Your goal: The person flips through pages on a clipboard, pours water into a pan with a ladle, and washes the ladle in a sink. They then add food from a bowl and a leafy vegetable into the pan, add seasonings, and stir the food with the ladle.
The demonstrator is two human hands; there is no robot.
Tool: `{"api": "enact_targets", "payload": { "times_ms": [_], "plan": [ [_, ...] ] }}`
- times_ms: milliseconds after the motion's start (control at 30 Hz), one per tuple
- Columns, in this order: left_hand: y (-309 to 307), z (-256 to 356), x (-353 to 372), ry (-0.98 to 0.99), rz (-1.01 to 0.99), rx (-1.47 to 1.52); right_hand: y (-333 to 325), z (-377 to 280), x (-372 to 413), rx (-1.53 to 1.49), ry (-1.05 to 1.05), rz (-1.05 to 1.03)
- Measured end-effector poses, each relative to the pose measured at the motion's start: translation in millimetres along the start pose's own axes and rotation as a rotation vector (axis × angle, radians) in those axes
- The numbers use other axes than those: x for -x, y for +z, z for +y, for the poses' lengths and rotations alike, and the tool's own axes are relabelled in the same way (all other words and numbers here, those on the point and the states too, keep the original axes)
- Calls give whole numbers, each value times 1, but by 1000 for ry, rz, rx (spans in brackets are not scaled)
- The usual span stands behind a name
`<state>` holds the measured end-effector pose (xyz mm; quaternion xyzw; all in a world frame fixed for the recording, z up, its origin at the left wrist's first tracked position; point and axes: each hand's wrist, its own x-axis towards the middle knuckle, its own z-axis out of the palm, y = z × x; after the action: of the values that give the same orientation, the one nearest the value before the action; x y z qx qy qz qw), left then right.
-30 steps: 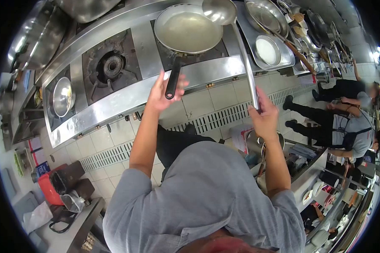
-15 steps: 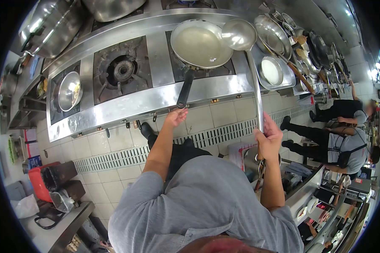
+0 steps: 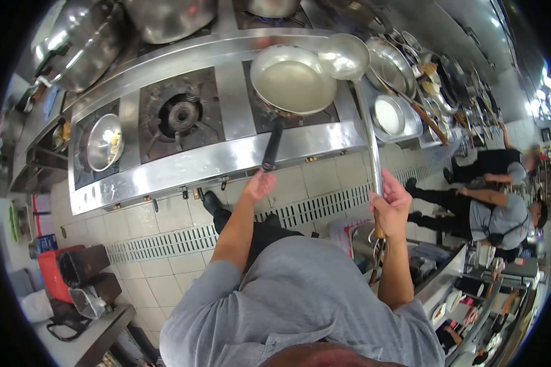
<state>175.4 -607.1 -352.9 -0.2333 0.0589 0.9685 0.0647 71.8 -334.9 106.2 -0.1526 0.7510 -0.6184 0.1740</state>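
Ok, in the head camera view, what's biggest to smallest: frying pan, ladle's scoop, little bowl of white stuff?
1. Frying pan
2. Ladle's scoop
3. Bowl of white stuff
That's how they look; the scoop may be nearer the camera.

Slotted drain across tiled floor

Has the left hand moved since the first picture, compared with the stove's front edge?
Yes. The left hand has moved away from the stove's front edge, toward the person's body.

The ladle is smooth, glossy metal; the frying pan's handle looks matt black plastic; the shirt is soft grey cloth.
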Motion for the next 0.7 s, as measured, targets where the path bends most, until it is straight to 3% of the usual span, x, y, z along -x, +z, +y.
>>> {"api": "enact_targets", "payload": {
  "times_ms": [33,100,167,267,367,400,467,567,633,700],
  "plan": [
    [-17,-4,0,-103,-211,-116,1,-2,-1,8,0,-9],
    [96,-13,86,-102,298,-732,3,-13,-3,-128,19,-14],
    [153,-1,143,-92,0,-754,-3,-18,-9,-267,53,-71],
    [314,56,258,318,-248,-806,0,-34,-13,-431,95,-166],
    [442,104,355,730,-689,-864,2,-42,-30,-289,88,-206],
    [474,109,382,838,-732,-893,8,-46,-30,-255,94,-208],
    [513,121,413,981,-913,-931,29,-52,-32,-351,61,-194],
    [527,151,440,948,-1168,-880,73,-64,-28,-538,-22,-167],
    [524,185,460,900,-1264,-843,88,-65,-47,-403,165,-72],
    [520,219,482,853,-1338,-814,128,-101,-41,-322,74,-60]
  ]
}}
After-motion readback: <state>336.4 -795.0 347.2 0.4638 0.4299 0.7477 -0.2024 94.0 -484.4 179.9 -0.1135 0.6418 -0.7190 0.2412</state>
